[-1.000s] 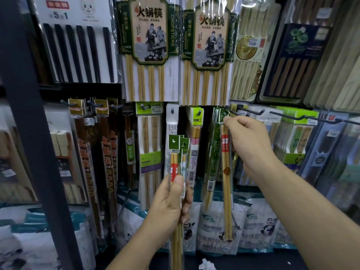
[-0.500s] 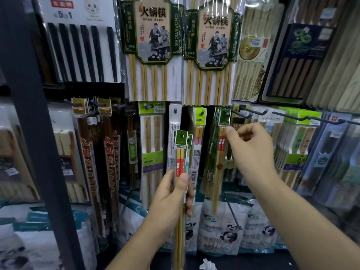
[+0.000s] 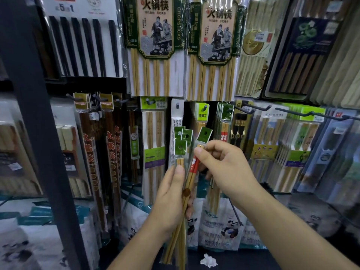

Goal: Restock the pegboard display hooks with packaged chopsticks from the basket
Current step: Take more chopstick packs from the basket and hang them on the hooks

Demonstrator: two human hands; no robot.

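My left hand (image 3: 171, 193) grips a bundle of several slim chopstick packs (image 3: 182, 151) with green header cards, held upright in front of the pegboard. My right hand (image 3: 224, 164) pinches the top of one pack (image 3: 196, 162) with a red band, tilted out of the bundle to the right. Matching green-headed packs (image 3: 226, 121) hang on a hook just above and right of my right hand. An empty black hook (image 3: 251, 110) juts out further right. The basket is out of view.
Large hot-pot chopstick packs (image 3: 155, 45) hang in the row above. Dark brown packs (image 3: 99, 152) hang at the left behind a black shelf upright (image 3: 39, 133). Panda-printed bags (image 3: 220, 225) line the bottom. A crumpled white paper (image 3: 208, 261) lies on the floor.
My right hand left the pack it hung on the hook, came down and left to the bundle, and now pinches one pack and tilts it out. My left hand stayed put.
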